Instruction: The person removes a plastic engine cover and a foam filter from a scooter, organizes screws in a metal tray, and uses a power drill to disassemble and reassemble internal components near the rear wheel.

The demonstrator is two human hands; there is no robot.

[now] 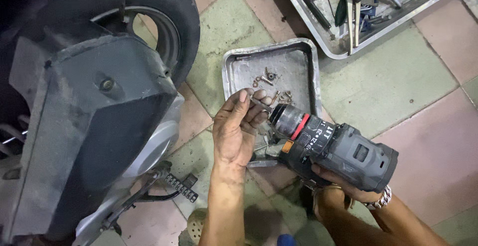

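A matt dark plastic drill (343,151) with a metal chuck is lying over a scuffed, dull metal tray (234,69) on rough floor tiles (398,76).

Tiled floor (398,86) w/ 2 metal trays (298,57), scooter (99,106).

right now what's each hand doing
Left hand: fingers pinched on the bit at the drill's chuck.
Right hand: closed around the cordless drill grip.
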